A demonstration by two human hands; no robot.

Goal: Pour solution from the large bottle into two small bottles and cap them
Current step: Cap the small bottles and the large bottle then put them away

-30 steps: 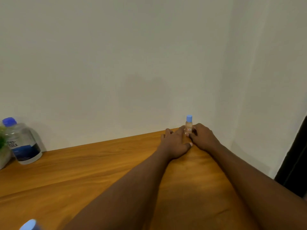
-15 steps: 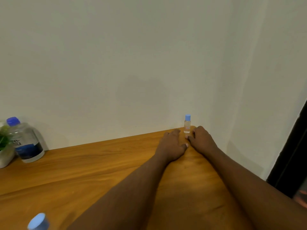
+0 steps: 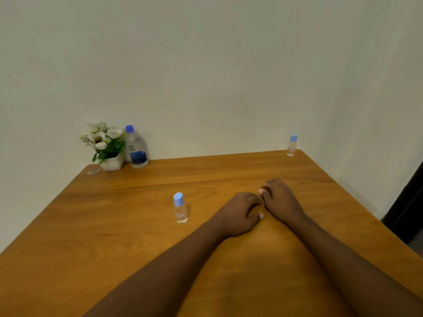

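The large clear bottle (image 3: 136, 147) with a blue cap and dark blue label stands upright at the table's far left, against the wall. One small capped bottle (image 3: 292, 145) stands at the far right corner. A second small bottle (image 3: 180, 208) with a light blue cap stands mid-table, just left of my hands. My left hand (image 3: 238, 213) and my right hand (image 3: 280, 201) rest side by side on the wood, fingers loosely curled, holding nothing. Both hands are well short of the corner bottle.
A white pot of artificial flowers (image 3: 105, 145) sits beside the large bottle. A small clear scrap (image 3: 93, 172) lies near the far left corner. The wooden table (image 3: 91, 236) meets the wall at the back; its right edge drops off beside a dark doorway (image 3: 407, 209).
Both hands let go of the small bottle at the far right corner and drew back toward me. The view pulled back and swung left, bringing the mid-table bottle and flowers into sight.
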